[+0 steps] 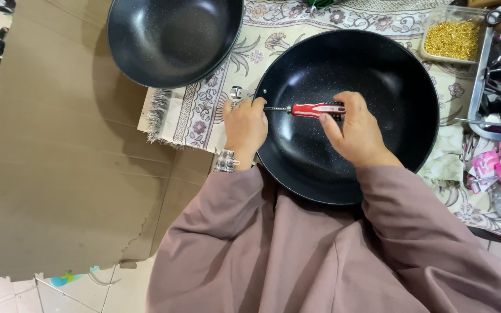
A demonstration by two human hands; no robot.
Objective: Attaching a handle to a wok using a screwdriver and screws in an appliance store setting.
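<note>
A floral cloth (204,110) covers the surface, w/ flat cardboard (71,174) at its left edge. The big black pan (378,75) sits at centre: prob. heavy, stiff, slick inside, best held by the rim. Left hand (244,127) grips that rim by a metal bracket (239,93); right hand (355,130) is clenched on a red screwdriver (314,109) inside the pan, tip toward the rim. A second pan (172,37) rests at the far edge.

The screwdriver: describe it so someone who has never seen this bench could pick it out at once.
Start at the large black pan lying on the patterned cloth in front of the person. Inside it, the right hand grips the screwdriver, which lies level with its tip toward the pan's left wall beside the left hand. Its red handle is the only red thing inside the pan.
</note>
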